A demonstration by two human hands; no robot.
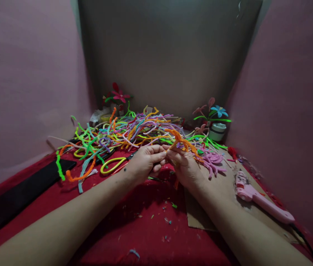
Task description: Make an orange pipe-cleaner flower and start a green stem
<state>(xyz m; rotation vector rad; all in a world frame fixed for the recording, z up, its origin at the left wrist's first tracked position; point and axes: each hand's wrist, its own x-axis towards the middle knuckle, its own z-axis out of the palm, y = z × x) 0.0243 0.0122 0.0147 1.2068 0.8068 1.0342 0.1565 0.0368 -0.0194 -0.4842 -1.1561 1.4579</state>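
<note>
A long black object [24,195] lies on red cloth [142,236].

Left hand [146,162], right hand [185,167] and both forearms [90,207] are bare; a small round dark spot [125,170] marks the left wrist [128,175].

A matt, faintly creased red cloth [151,229] is seen beneath fuzzy, soft-looking pipe cleaners [134,129]. Smooth pink plastic is shown on the glue gun [267,205], its nozzle end roughly smudged, and dull brown cardboard [201,218] is seen under it.
</note>
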